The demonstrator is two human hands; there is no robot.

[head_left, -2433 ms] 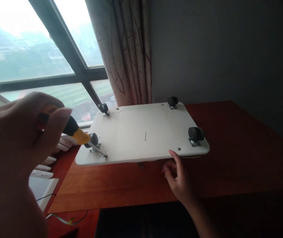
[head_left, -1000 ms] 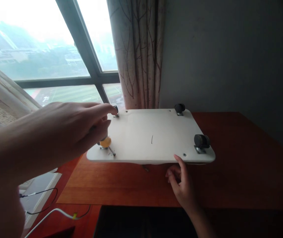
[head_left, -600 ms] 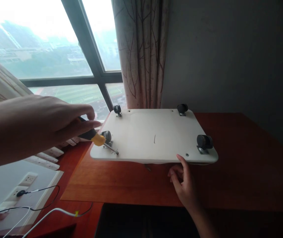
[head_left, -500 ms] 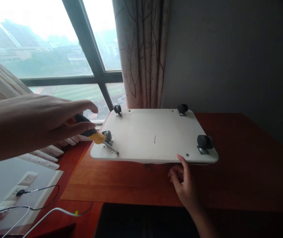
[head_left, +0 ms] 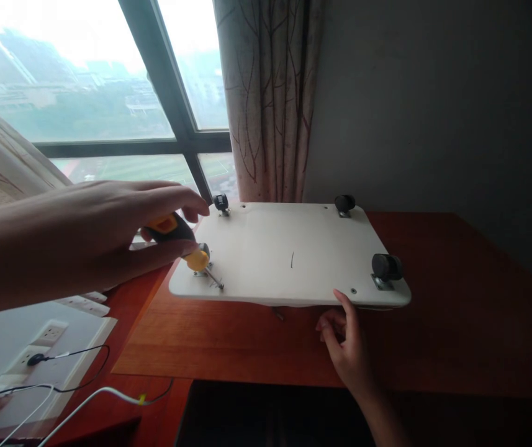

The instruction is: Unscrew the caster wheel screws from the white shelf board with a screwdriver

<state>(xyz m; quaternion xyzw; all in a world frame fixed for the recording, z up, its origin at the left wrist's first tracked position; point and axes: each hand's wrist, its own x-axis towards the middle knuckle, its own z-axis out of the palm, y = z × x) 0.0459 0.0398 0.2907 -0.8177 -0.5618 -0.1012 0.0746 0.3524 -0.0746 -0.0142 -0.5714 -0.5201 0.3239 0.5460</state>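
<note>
My left hand (head_left: 154,226) is closed round the black and yellow handle of a screwdriver (head_left: 197,257), its shaft slanting down to the right. The tip meets a small dark fastener (head_left: 221,287) near the front left corner of a white board (head_left: 270,248). Black casters stand up at the board's corners; the front left caster (head_left: 203,253) is partly hidden behind the screwdriver. My right hand (head_left: 347,341) rests its index fingertip on the board's front edge, the other fingers curled with nothing visible in them. Close to that fingertip is a small screw hole (head_left: 353,290).
The board lies on a reddish-brown wooden table (head_left: 228,347). A window (head_left: 107,74) and a patterned curtain (head_left: 272,112) are behind it. At the lower left are a wall socket (head_left: 28,360) with a plug and a white cable (head_left: 93,391).
My left hand has moved right and turned round the screwdriver handle, which now stands steeper. The screwdriver tip stays at the same fastener. My right hand has hardly moved.
</note>
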